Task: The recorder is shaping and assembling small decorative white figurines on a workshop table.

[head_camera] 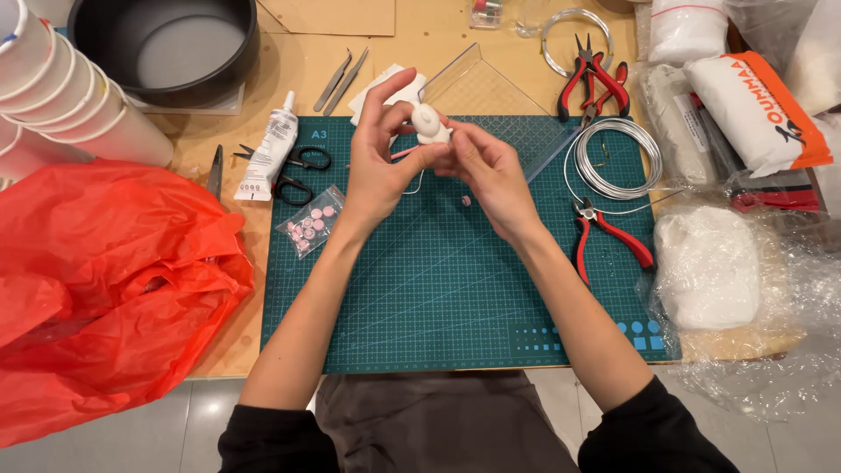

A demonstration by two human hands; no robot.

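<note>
Both hands meet over the far half of a green cutting mat [455,298]. My left hand [378,162] and my right hand [492,171] together hold a small white clay figure [430,124] between thumbs and fingertips. A thin bent wire [415,186] hangs down from the figure. A pink stick [405,152] lies just below the figure, between my hands. A tiny pink bead [466,201] lies on the mat by my right hand.
Left: red plastic bag [105,280], stacked white cups [61,96], dark pot [166,44], glue tube [270,144], scissors [293,171], tweezers [342,81], small bag of pink beads [311,223]. Right: wire coil [611,159], red pliers [613,232], more pliers [596,79], white clay lump [708,267], clay packs [758,105].
</note>
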